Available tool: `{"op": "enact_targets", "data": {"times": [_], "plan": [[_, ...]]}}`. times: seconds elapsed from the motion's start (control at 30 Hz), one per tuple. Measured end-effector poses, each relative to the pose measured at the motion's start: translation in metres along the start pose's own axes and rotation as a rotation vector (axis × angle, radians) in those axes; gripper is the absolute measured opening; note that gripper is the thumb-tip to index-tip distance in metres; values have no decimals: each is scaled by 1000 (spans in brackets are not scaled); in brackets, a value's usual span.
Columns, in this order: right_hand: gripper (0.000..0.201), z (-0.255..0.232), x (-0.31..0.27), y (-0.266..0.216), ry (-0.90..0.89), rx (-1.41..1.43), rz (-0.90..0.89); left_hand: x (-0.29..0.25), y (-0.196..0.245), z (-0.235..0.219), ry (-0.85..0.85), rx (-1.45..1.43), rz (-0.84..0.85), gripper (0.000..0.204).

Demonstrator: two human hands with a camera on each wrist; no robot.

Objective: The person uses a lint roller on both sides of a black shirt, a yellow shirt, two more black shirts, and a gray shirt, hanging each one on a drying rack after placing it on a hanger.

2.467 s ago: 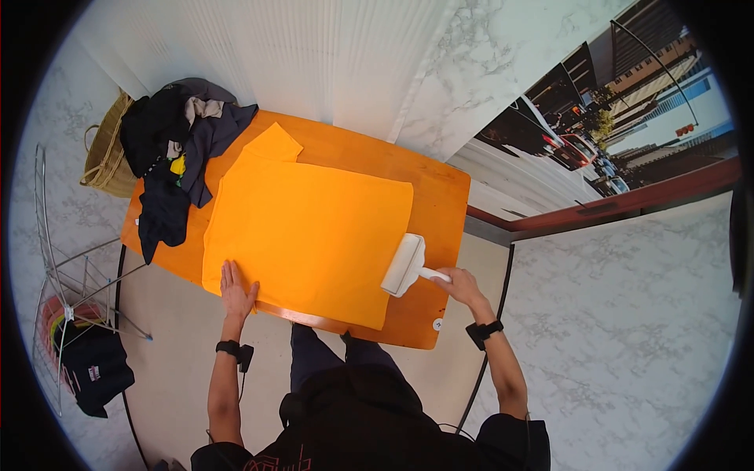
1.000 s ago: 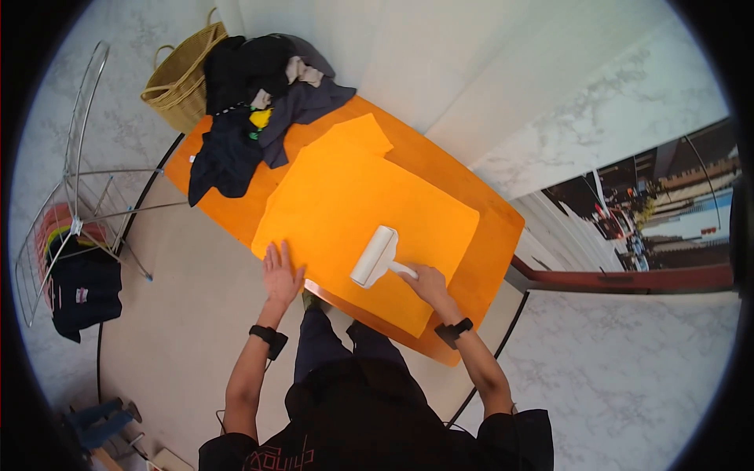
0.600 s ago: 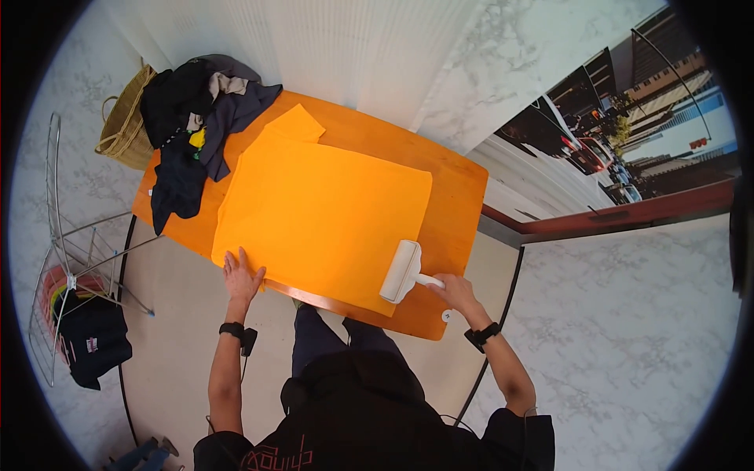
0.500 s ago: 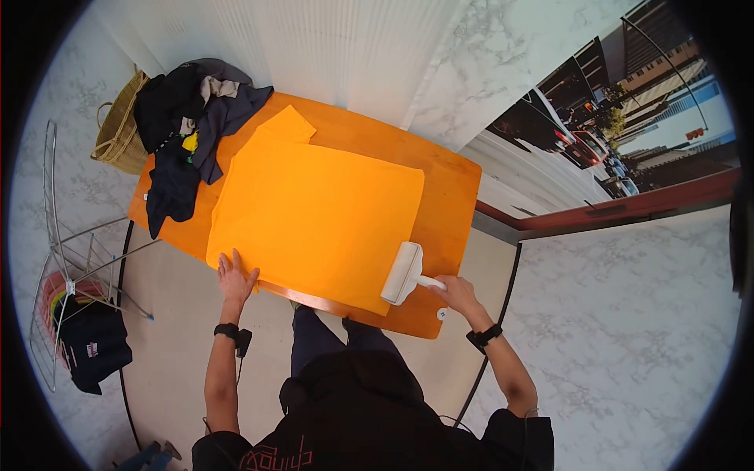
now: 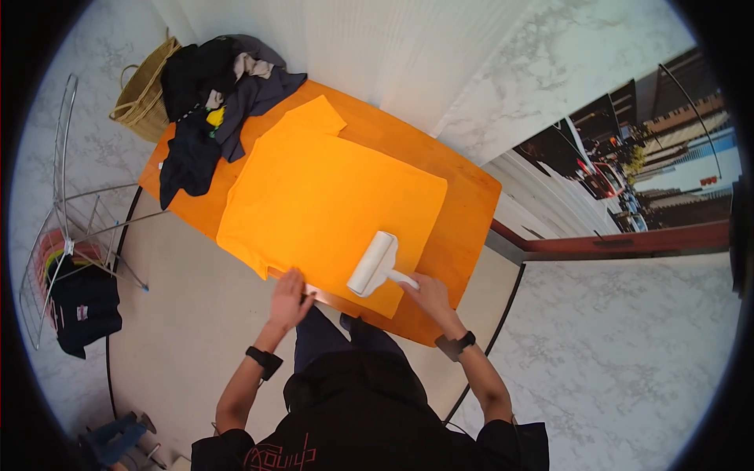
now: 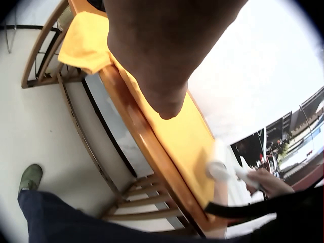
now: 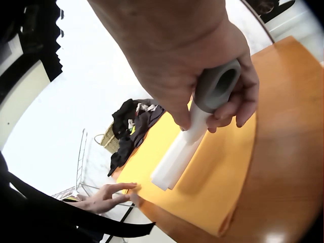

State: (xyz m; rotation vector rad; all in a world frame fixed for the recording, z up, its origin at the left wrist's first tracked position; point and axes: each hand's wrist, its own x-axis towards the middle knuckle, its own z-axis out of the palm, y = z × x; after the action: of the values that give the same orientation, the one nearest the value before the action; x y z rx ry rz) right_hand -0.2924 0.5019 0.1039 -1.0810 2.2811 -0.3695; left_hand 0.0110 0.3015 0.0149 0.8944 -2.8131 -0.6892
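An orange T-shirt (image 5: 330, 188) lies spread on the wooden table (image 5: 471, 212), its hem toward the right. My right hand (image 5: 428, 298) grips the handle of a white lint roller (image 5: 372, 264), whose head is over the shirt's lower right part. In the right wrist view, fingers curl round the grey handle end (image 7: 217, 88) and the roller's sheet looks white. My left hand (image 5: 289, 300) is at the near table edge by the shirt, fingers straight and together, holding nothing. A near sleeve (image 5: 253, 257) droops at the edge, left of that hand.
Dark clothes (image 5: 204, 86) are heaped on the table's far left corner, beside a wicker basket (image 5: 145, 90). A metal drying rack (image 5: 67, 204) with hung clothes (image 5: 85, 306) stands at the left. A wall with a street picture (image 5: 628, 165) borders the right. Slatted wooden legs (image 6: 147, 202) show under the table.
The lint roller has moved left, in from the hem. My left hand has slid right along the near edge, away from the sleeve it was by. The head view has turned a little.
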Motion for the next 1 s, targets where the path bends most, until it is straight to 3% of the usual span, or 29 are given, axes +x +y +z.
{"op": "enact_targets", "data": {"times": [0.13,0.27,0.37,0.7,0.83,0.9,0.97,1.0], "plan": [[33,46,52,-47,5,-42,-142,-20,30,17,-47,-53,100,61],[34,82,101,-99,69,20,-297,-19,38,22,-23,-69,46,63],[33,107,145,-165,51,25,-372,-15,36,16,-79,-101,75,69],[34,154,224,-309,0,-11,-400,-10,33,13,-100,-82,82,72],[35,161,231,-329,4,55,-387,-10,27,13,-22,-138,97,61],[36,147,222,-320,-15,43,-387,-12,15,6,61,-361,25,41],[35,123,203,-290,3,42,-402,-15,-6,-11,189,-255,-217,26],[33,112,189,-268,13,42,-419,-16,-23,-19,426,-234,-255,22]]}}
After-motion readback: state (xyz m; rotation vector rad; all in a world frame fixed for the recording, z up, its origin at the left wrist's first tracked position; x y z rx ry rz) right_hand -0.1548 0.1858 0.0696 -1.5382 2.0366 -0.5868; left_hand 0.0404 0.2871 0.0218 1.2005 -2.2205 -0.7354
